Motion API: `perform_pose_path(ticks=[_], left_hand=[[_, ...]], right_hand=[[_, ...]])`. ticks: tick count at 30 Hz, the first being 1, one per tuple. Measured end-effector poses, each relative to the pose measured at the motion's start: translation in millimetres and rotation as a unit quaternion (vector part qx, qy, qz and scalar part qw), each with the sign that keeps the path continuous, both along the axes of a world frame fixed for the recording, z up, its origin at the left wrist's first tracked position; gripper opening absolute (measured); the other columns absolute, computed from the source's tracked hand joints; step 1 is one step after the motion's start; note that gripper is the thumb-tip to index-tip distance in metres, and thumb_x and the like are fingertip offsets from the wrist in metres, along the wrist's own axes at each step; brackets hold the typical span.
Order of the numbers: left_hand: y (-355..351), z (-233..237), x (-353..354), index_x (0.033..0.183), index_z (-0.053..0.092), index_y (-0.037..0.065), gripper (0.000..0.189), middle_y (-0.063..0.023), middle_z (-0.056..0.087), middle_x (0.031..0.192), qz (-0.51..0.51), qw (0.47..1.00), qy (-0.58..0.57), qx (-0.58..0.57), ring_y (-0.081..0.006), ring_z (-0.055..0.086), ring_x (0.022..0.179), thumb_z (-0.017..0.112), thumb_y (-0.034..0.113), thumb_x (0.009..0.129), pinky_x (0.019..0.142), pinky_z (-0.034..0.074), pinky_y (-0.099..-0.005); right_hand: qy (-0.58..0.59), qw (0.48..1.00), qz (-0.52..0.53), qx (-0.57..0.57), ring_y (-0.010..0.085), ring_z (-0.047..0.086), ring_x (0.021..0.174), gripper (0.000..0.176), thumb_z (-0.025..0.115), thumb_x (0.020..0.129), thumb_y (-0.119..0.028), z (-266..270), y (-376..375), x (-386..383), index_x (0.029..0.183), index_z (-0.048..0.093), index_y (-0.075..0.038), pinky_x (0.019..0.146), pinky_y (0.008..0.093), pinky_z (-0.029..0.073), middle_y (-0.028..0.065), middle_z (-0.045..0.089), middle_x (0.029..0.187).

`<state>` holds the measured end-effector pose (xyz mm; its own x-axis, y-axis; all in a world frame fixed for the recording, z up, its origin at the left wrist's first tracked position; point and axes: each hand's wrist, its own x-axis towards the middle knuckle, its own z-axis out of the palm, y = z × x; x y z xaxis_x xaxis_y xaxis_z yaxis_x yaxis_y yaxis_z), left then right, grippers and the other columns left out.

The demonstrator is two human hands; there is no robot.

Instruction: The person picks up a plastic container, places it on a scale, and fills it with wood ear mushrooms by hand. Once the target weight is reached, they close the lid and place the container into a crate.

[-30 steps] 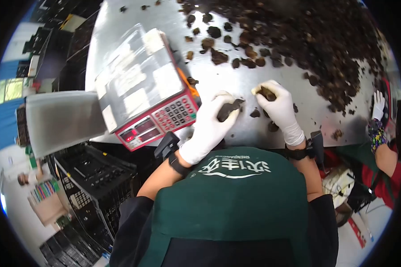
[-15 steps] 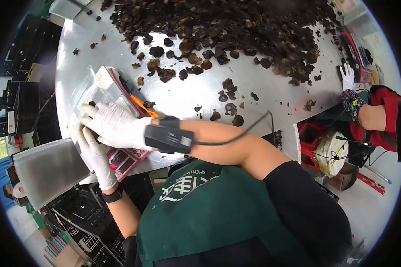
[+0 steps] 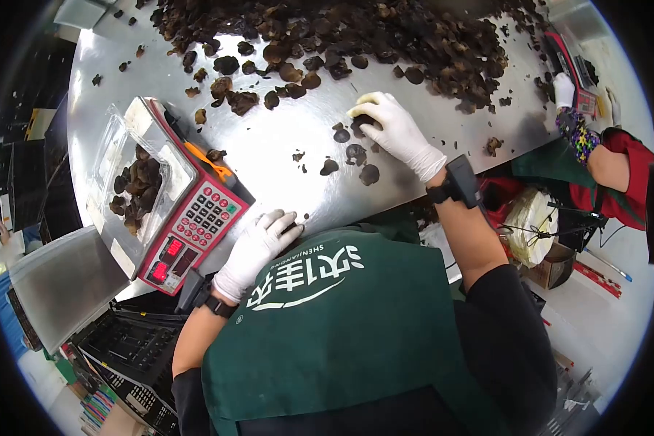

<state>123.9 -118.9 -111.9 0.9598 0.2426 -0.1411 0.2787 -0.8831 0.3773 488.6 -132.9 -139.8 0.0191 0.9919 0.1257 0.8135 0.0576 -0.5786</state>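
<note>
right of the scale [image 3: 205, 216], your right hand [image 3: 394, 129] curls half shut round a dark piece [image 3: 361, 119]; your left hand [image 3: 260, 245], nearer the scale, is loosely bent, its hold unclear.

Seen from the centre of the view, the heap of pieces [image 3: 443, 54] lies on the table [image 3: 269, 152] from eleven to one o'clock, with loose pieces [image 3: 370, 174] below it near the middle. At nine o'clock, a scale [image 3: 203, 214] bears an open container [image 3: 115, 125] holding more pieces [image 3: 142, 185]. A tub [image 3: 69, 283] is at eight, beyond the table's edge; another scale [image 3: 565, 62] sits at two.
</note>
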Motion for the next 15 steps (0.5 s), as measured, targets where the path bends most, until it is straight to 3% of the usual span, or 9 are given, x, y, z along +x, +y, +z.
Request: perform_pose_path(ticks=[2,4,6,7,8,11,14,15], left_hand=[[1.1,-3.4,5.6,0.124,0.062,0.011,0.04,-0.0087,0.057,0.133,0.021,1.0,-0.002,0.007,-0.0263,0.051,0.126,0.056,0.017,0.085,0.103,0.045,-0.0386],[2.1,-0.6,17.0,0.116,0.062,0.007,0.032,-0.0087,0.063,0.121,0.126,0.988,-0.071,-0.049,-0.0266,0.06,0.115,0.062,0.005,0.084,0.096,0.05,-0.0379],[4.2,2.7,33.1,0.112,0.062,0.005,0.028,-0.0092,0.067,0.112,0.251,0.947,-0.136,-0.149,-0.028,0.065,0.104,0.062,0.0,0.085,0.09,0.053,-0.0375],[3.9,-7.2,43.7,0.107,0.06,0.003,0.023,-0.0121,0.07,0.099,0.312,0.904,-0.219,-0.193,-0.0287,0.069,0.089,0.056,-0.005,0.086,0.081,0.055,-0.0361],[5.7,-9.2,51.5,0.105,0.06,0.002,0.022,-0.0141,0.069,0.094,0.365,0.866,-0.222,-0.259,-0.0255,0.069,0.083,0.051,-0.007,0.087,0.077,0.054,-0.0329],[18.4,-13.8,71.2,0.102,0.061,0.004,0.023,-0.0085,0.066,0.087,0.365,0.835,-0.242,-0.334,-0.0161,0.064,0.074,0.049,-0.007,0.085,0.071,0.053,-0.0296],[10.6,0.6,103.1,0.103,0.062,0.005,0.022,-0.0078,0.065,0.089,0.347,0.843,-0.293,-0.288,-0.0154,0.062,0.072,0.056,-0.004,0.085,0.069,0.051,-0.0285],[11.1,1.1,107.1,0.106,0.063,0.005,0.024,-0.0101,0.064,0.093,0.317,0.899,-0.229,-0.197,-0.0201,0.063,0.076,0.063,-0.002,0.083,0.071,0.051,-0.031]], right_hand=[[0.025,0.998,-0.049,0.02,0.0257,0.059,0.106,0.026,0.066,0.083,-0.003,-9.2,-9.0,0.5,0.108,0.07,-0.01,0.09,0.0357,0.052,0.0078,0.062,0.111],[0.055,0.994,-0.093,0.037,0.0245,0.06,0.101,0.021,0.065,0.084,-0.001,-11.3,-16.5,-1.3,0.103,0.07,-0.008,0.085,0.0344,0.052,0.0072,0.062,0.105],[0.116,0.985,-0.128,-0.007,0.0237,0.061,0.097,0.02,0.063,0.085,0.0,-7.2,-15.9,-3.2,0.102,0.07,-0.007,0.082,0.0331,0.052,0.0075,0.063,0.101],[0.146,0.978,-0.146,-0.028,0.0233,0.061,0.095,0.02,0.062,0.085,0.0,-3.7,-14.5,-5.0,0.102,0.07,-0.007,0.08,0.0324,0.052,0.0076,0.063,0.1],[0.138,0.981,-0.135,-0.015,0.025,0.06,0.097,0.018,0.062,0.086,-0.001,-2.1,-13.1,-6.7,0.101,0.07,-0.007,0.083,0.0339,0.051,0.0082,0.063,0.1],[0.122,0.987,-0.107,0.011,0.029,0.059,0.102,0.015,0.06,0.088,-0.007,-5.2,-9.3,-9.4,0.098,0.071,-0.008,0.091,0.0377,0.049,0.0098,0.064,0.099],[0.134,0.988,-0.083,-0.002,0.0296,0.059,0.102,0.016,0.061,0.089,-0.009,-3.2,-9.4,-3.6,0.101,0.071,-0.009,0.092,0.0383,0.049,0.0093,0.063,0.102],[0.099,0.992,-0.074,0.017,0.0284,0.059,0.102,0.017,0.061,0.088,-0.008,-1.3,-11.9,-5.6,0.103,0.071,-0.009,0.092,0.0376,0.049,0.0094,0.063,0.104]])
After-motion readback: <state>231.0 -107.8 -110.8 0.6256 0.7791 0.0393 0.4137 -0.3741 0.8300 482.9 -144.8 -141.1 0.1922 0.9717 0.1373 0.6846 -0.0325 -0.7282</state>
